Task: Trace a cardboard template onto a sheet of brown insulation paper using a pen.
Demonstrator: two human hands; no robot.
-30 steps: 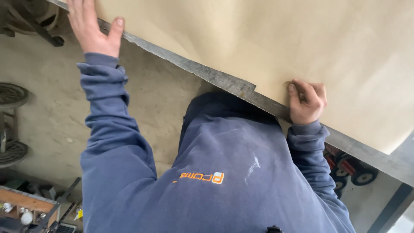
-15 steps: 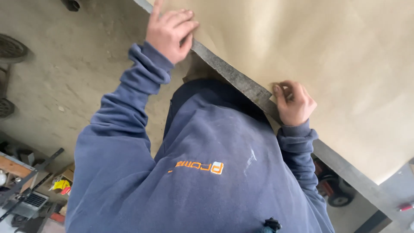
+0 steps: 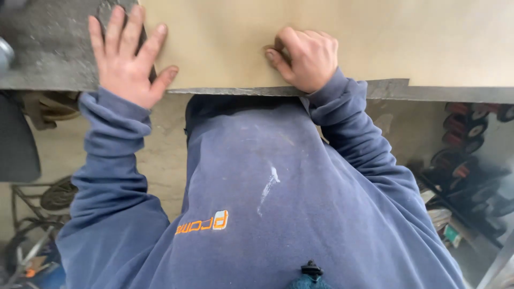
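I'm looking straight down past a blue sweatshirt point(image 3: 278, 192) at the workbench edge. My left hand point(image 3: 126, 56) lies flat with its fingers spread wide, palm down on the near left corner of the tan paper sheet point(image 3: 332, 37), partly over the sheet's edge and the grey bench top point(image 3: 43, 59). My right hand point(image 3: 305, 56) is curled into a loose fist, knuckles up, pressing on the same sheet just above the bench's dark front edge point(image 3: 439, 92); I can't tell whether the fingers pinch anything beneath them. The sheet covers most of the bench, stretching off to the right. Down below on the right, red and black wheels point(image 3: 466, 126) sit on the floor, blurred.
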